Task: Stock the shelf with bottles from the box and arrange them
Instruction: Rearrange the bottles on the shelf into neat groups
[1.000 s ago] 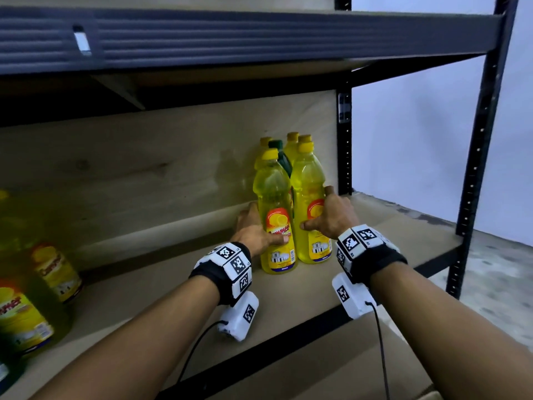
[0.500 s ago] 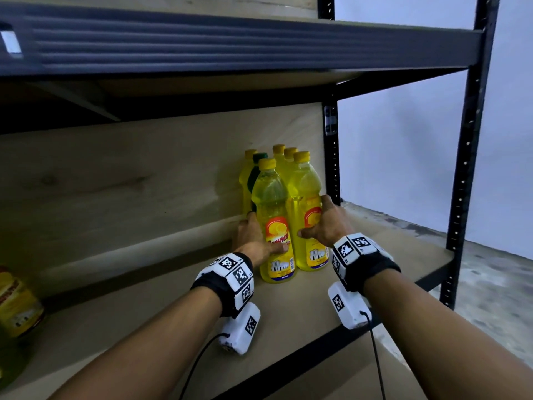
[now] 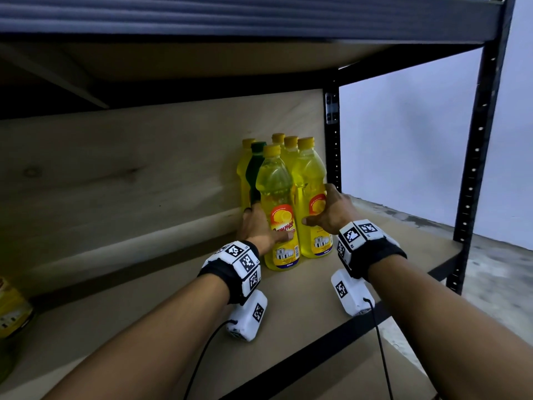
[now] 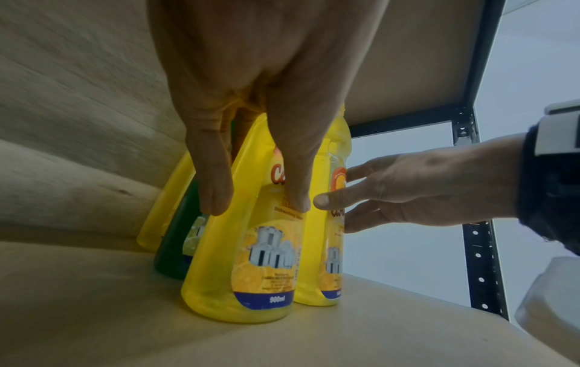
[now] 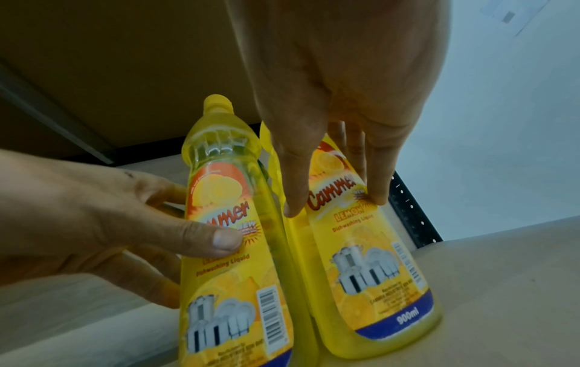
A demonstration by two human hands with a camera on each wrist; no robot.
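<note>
Several yellow dish-liquid bottles and one green bottle (image 3: 255, 171) stand clustered at the right back of the wooden shelf (image 3: 173, 298). My left hand (image 3: 268, 223) grips the front-left yellow bottle (image 3: 281, 197), thumb across its label and fingers round its left side; in the left wrist view this left hand (image 4: 257, 201) straddles that bottle (image 4: 244, 273). My right hand (image 3: 317, 204) holds the front-right yellow bottle (image 3: 310, 174), its thumb between the two front bottles. In the right wrist view my right hand (image 5: 334, 198) pinches that bottle (image 5: 376, 285). Both bottles stand upright on the shelf, touching.
Another yellow bottle (image 3: 13, 307) stands at the far left edge of the shelf. The upper shelf (image 3: 230, 15) hangs low overhead. Black uprights (image 3: 481, 140) mark the shelf's right end, with bare floor (image 3: 496, 269) beyond. Bare shelf board lies left of the cluster.
Both hands keep their hold and the two front bottles have slid back against the cluster. My view has swung right, so the bottles at the left have nearly left the frame.
</note>
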